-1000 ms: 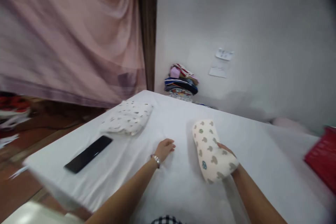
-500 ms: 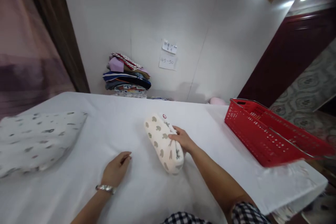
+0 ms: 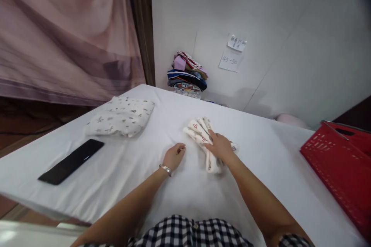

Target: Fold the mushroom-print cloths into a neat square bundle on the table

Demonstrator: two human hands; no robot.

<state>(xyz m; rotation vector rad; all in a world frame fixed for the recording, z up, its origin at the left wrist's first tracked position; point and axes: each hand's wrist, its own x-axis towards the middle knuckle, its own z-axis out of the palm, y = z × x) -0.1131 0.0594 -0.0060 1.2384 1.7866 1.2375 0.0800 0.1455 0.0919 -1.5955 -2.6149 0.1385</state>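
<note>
A small white cloth [image 3: 213,162] with printed figures lies bunched in folds on the white-covered table [image 3: 179,200]. My right hand [image 3: 220,146] grips it from above, thumb and fingers around its folds. To the left of the cloth, my left hand [image 3: 174,156] rests on the table with its fingers curled together, a silver bracelet at the wrist; whether anything is between the fingertips is hidden. Farther left lies a folded white cloth [image 3: 123,115] with small prints.
A black flat object [image 3: 72,160] lies at the left. The red basket [image 3: 339,162] stands at the right edge. Behind the table, a stack of folded clothes [image 3: 188,77] is near the wall, below paper signs [image 3: 230,61]. A pink curtain [image 3: 69,31] hangs at the left.
The view has turned left, bringing the black object into sight. The cloth under my right hand was a smooth roll and is now spread in loose folds.
</note>
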